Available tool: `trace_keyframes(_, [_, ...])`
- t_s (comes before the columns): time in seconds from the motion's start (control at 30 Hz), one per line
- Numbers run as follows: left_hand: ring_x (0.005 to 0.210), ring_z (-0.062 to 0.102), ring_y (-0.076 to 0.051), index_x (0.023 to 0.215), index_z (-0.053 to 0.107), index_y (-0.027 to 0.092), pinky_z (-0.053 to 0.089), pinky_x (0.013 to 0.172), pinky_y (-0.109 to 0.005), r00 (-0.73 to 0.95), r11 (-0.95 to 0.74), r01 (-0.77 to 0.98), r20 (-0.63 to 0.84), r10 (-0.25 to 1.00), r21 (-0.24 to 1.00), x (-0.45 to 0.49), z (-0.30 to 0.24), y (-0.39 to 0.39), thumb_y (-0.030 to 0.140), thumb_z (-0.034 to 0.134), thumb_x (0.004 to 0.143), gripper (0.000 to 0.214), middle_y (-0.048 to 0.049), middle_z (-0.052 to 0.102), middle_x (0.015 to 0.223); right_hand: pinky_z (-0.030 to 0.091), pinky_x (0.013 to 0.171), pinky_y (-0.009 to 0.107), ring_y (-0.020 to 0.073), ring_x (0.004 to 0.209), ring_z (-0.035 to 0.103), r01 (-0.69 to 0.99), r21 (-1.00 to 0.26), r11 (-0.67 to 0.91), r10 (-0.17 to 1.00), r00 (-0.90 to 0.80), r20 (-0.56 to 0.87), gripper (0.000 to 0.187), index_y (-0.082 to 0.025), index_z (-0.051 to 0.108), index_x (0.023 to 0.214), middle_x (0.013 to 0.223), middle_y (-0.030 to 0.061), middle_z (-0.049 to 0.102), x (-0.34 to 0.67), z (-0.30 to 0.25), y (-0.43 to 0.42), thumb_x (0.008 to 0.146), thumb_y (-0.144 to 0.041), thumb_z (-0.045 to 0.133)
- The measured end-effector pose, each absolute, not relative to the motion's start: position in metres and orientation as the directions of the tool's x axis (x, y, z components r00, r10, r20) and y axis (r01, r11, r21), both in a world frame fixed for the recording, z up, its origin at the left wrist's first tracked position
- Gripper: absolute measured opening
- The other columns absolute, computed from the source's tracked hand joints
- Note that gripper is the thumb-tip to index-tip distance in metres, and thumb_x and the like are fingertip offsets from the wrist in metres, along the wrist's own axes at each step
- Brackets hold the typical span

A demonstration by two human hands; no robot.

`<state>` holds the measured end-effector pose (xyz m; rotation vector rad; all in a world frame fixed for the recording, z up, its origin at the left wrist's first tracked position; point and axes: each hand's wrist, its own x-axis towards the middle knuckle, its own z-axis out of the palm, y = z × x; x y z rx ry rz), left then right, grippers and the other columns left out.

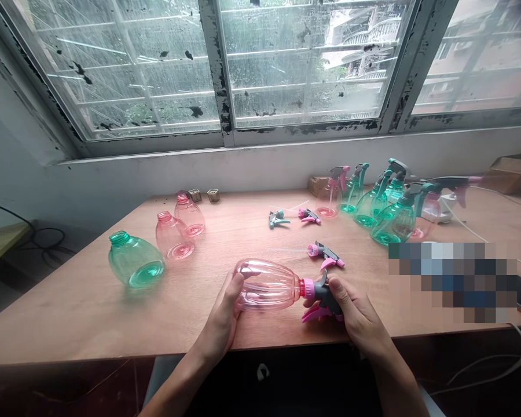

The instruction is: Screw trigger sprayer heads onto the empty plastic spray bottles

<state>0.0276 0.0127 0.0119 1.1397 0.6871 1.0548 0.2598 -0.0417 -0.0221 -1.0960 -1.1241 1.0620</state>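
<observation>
A pink transparent spray bottle [269, 284] lies on its side near the front edge of the wooden table [91, 313]. My left hand [226, 310] grips the base end of this bottle. My right hand [351, 310] is closed around the grey and pink trigger sprayer head [321, 295], which sits at the bottle's neck. A loose pink and grey sprayer head [325, 255] lies just behind the bottle.
Two pink headless bottles [173, 236] and one green one [134, 260] stand at the left. Two more loose sprayer heads [278, 218] lie mid-table. Several assembled green and pink spray bottles [386, 211] cluster at the back right. A blurred patch covers the right front.
</observation>
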Motion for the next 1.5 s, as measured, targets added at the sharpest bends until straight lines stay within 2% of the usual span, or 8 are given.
trace_keyframes(0.17, [0.121,0.063,-0.032,0.123,0.067,0.024,0.05,0.103,-0.046,0.393,0.074,-0.304,0.055,0.918,0.95,0.0276,0.0118,0.0134,0.056,0.053,0.1,0.042,-0.0082,0.066,0.131,0.057,0.061,0.03,0.0245,0.07,0.077,-0.076,-0.985,0.157,0.981,0.13,0.147,0.053,-0.016,0.074,0.088,0.082,0.0095,0.079,0.2593,-0.0205,-0.043,0.1,-0.063,0.053])
trace_keyframes(0.37, [0.126,0.061,-0.031,0.125,0.064,0.026,0.048,0.106,-0.044,0.409,0.082,-0.354,0.075,0.91,0.932,0.029,0.015,0.0119,0.044,0.056,0.099,0.033,-0.0059,0.064,0.136,0.058,0.063,0.03,0.0233,0.069,0.076,-0.065,-0.989,0.134,0.984,0.125,0.125,0.054,-0.016,0.073,0.088,0.08,0.0085,0.078,0.2589,-0.0183,-0.0438,0.099,-0.065,0.052])
trace_keyframes(0.7, [0.127,0.061,-0.033,0.131,0.061,0.025,0.048,0.106,-0.046,0.412,0.092,-0.346,0.063,0.909,0.934,0.0294,0.0148,0.0124,0.049,0.058,0.098,0.041,-0.0078,0.065,0.136,0.06,0.06,0.031,0.0266,0.074,0.078,-0.107,-0.986,0.131,0.985,0.127,0.117,0.055,-0.016,0.072,0.087,0.084,0.0102,0.079,0.259,-0.0209,-0.0434,0.097,-0.067,0.055])
trace_keyframes(1.03, [0.121,0.064,-0.032,0.141,0.055,0.026,0.046,0.107,-0.046,0.416,0.091,-0.332,0.059,0.907,0.939,0.028,0.0158,0.012,0.051,0.058,0.098,0.049,-0.009,0.068,0.132,0.059,0.059,0.029,0.0256,0.073,0.078,-0.126,-0.981,0.15,0.982,0.138,0.133,0.05,-0.016,0.072,0.09,0.084,0.0098,0.08,0.2585,-0.0217,-0.043,0.098,-0.063,0.056])
trace_keyframes(1.5, [0.126,0.062,-0.032,0.141,0.056,0.028,0.044,0.109,-0.046,0.424,0.083,-0.321,0.065,0.903,0.943,0.0273,0.0142,0.0127,0.051,0.055,0.1,0.047,-0.0085,0.065,0.137,0.063,0.062,0.033,0.0292,0.077,0.078,-0.12,-0.981,0.151,0.977,0.167,0.13,0.052,-0.018,0.073,0.088,0.083,0.0096,0.08,0.2571,-0.0208,-0.043,0.095,-0.067,0.059])
